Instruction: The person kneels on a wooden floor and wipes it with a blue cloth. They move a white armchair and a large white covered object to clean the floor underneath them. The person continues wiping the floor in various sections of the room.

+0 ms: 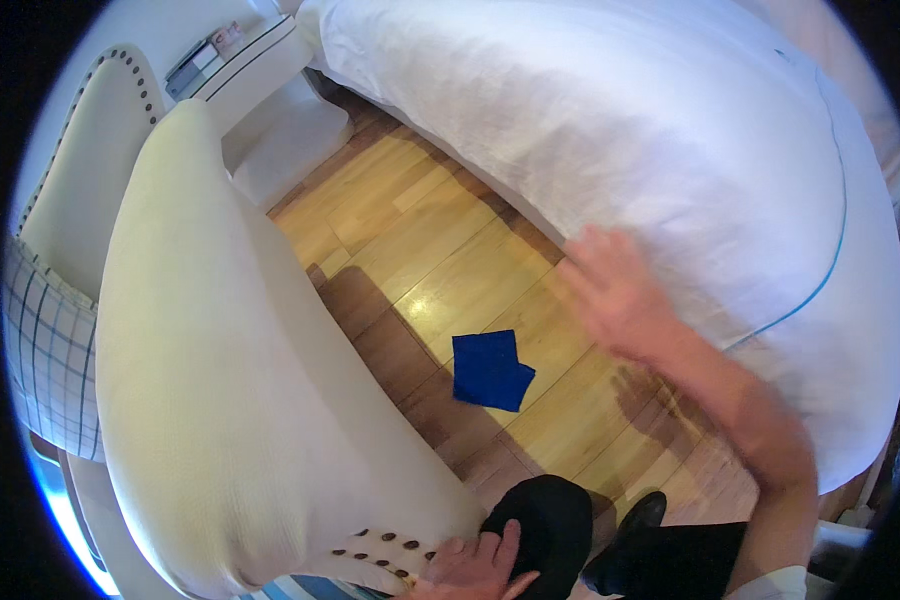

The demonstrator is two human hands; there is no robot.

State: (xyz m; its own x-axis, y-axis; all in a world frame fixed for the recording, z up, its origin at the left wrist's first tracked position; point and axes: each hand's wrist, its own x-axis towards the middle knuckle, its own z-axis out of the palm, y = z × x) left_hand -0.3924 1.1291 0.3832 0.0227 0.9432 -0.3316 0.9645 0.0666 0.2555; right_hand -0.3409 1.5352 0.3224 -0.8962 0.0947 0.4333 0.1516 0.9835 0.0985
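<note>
My right hand (616, 294) is stretched out above the wooden floor, close to the side of a white-covered bed (720, 195). It is blurred, its fingers look apart, and I see nothing in it. Below and left of it, blue cloth pieces (487, 371) lie flat on the floor, overlapping and untouched. My left hand (469, 566) is at the bottom edge, fingers spread against black fabric (544, 525) that looks like my trouser knee. It is also beside the studded end of a cream upholstered piece of furniture (270, 375).
Between the furniture and the bed runs a strip of wood-plank floor (375, 202). At its far end stands a white bedside table (262, 67) with small boxes (206, 56) on top. A checked pillow (52, 352) lies far left. A black shoe (641, 514) shows near the bottom.
</note>
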